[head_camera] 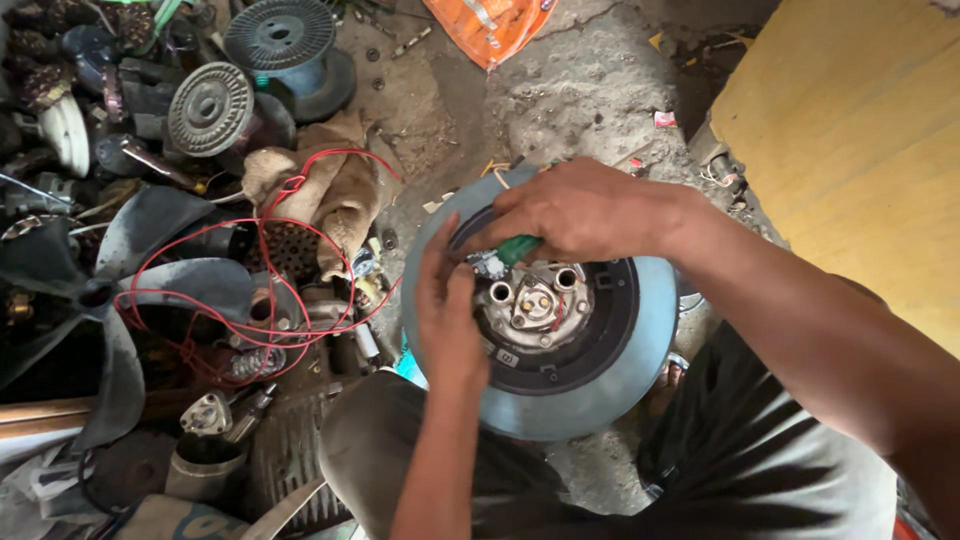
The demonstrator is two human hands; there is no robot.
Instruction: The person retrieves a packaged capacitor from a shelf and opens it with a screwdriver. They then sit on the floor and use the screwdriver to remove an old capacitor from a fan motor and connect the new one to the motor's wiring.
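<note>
Head view: round pale-blue fan motor housing with a ribbed metal hub. Right hand closed around a green-handled tool over it; left hand half-curled touches the hub's left side. Tangled red wire lies left.

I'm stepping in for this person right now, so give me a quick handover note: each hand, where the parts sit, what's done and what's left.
Right hand: closed on a green-handled tool, its tip hidden at the hub's left edge.
Left hand: fingers pressed against the left side of the metal hub, holding nothing that shows.
The round blue-grey motor housing rests on the person's lap, hub face up.
Red wire lies looped on the scrap pile to the left.
Done: the hub is exposed.
Left: cannot tell which fastener the tool is on.
</note>
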